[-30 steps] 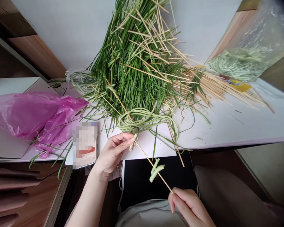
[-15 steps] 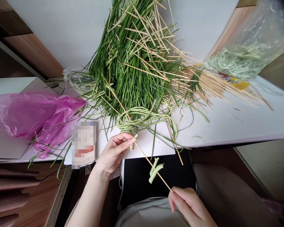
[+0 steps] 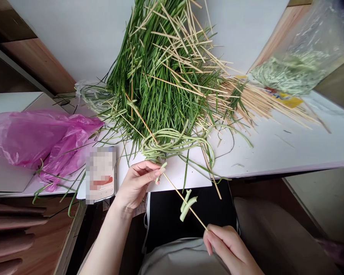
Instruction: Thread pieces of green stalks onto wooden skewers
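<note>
My right hand (image 3: 225,244) is closed around the lower end of a thin wooden skewer (image 3: 176,191), which slants up to the left. Pale green bean pieces (image 3: 188,206) are threaded on the skewer's middle. At its upper end my left hand (image 3: 141,181) pinches another short green piece (image 3: 163,167) between thumb and fingers, against the skewer tip. Just beyond that hand lies a coiled bundle of long beans (image 3: 174,139) on the white table (image 3: 275,149).
Behind the beans rises a heap of green chives (image 3: 160,91) with loose skewers (image 3: 252,99) across it and to its right. A pink plastic bag (image 3: 54,141) and a phone (image 3: 103,172) lie left. A clear bag of pale green strips (image 3: 292,72) stands far right.
The short green piece in my left hand has tilted slightly at the skewer's tip. Both hands keep nearly the same place, and the view has shifted a little.
</note>
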Demonstrator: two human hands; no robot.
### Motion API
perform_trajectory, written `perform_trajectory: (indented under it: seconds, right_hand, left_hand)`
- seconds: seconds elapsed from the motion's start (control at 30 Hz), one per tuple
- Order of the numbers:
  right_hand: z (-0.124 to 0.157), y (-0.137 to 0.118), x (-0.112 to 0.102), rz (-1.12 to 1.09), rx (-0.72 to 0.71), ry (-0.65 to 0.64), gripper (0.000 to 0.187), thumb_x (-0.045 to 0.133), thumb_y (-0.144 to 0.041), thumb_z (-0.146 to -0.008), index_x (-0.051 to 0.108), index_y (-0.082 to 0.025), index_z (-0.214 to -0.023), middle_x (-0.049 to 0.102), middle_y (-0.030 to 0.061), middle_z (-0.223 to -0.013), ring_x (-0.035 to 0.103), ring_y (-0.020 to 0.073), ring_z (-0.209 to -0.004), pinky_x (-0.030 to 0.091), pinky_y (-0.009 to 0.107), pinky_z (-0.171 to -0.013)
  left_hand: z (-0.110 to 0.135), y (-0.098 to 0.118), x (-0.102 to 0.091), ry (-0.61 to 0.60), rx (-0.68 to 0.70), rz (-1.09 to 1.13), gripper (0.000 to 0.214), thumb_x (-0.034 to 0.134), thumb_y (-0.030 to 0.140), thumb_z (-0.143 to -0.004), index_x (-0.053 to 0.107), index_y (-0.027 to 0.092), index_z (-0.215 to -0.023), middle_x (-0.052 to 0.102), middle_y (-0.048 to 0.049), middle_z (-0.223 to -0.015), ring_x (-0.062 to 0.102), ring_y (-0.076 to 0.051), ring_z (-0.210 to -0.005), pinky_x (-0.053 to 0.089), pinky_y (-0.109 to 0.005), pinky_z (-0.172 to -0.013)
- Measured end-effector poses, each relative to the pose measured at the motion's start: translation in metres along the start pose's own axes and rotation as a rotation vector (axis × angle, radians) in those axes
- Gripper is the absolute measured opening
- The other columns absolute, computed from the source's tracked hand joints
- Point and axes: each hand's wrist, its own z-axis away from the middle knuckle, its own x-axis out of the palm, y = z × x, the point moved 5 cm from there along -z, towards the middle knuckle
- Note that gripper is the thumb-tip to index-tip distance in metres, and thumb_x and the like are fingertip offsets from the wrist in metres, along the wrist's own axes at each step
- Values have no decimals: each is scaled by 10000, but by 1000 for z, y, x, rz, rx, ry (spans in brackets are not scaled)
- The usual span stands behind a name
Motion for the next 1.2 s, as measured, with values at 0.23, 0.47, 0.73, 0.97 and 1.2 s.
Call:
perform_trajectory:
  seconds: [0.23,0.47,0.73,0.97,1.2]
  right_hand:
    - [-4,-3,1,5,-15,-25,504,370,-608,-1036,483,-241,-711,539,7,-782,502,209,-768,418,285,-750]
    - [-4,0,0,-15,-46,-45,510,357,-613,-1044,451,-241,-707,533,5,-760,484,212,-770,393,294,-747]
    - [-1,4,0,-34,-36,-34,512,382,-616,-1046,489,-241,-712,533,2,-776,485,201,-759,412,282,-741]
    - [3,5,-2,-41,1,-33,498,384,-600,-1057,539,-246,-743,556,5,-820,503,207,-817,432,266,-776]
    - [1,7,-3,-21,-3,-41,491,378,-569,-1065,545,-242,-740,552,2,-804,492,203,-802,432,265,-769]
  left_hand:
    - [-1,-4,-2,0,0,-29,280,1029,330,-552,835,182,-690,725,-4,-602,609,-81,-545,471,-204,-575]
    - [-3,-5,-3,-11,3,-36,284,1007,381,-603,838,177,-707,708,0,-625,595,-82,-570,469,-216,-619]
    - [-2,-8,-1,-31,-37,-22,297,1000,397,-620,826,171,-703,690,0,-639,584,-79,-562,448,-212,-597]
    - [-2,-7,1,-35,-28,-28,289,996,385,-627,819,168,-702,659,5,-613,560,-86,-583,449,-225,-622]
    - [-2,-5,-1,-8,-9,-62,311,1011,401,-581,820,175,-675,664,3,-581,558,-100,-593,459,-242,-631]
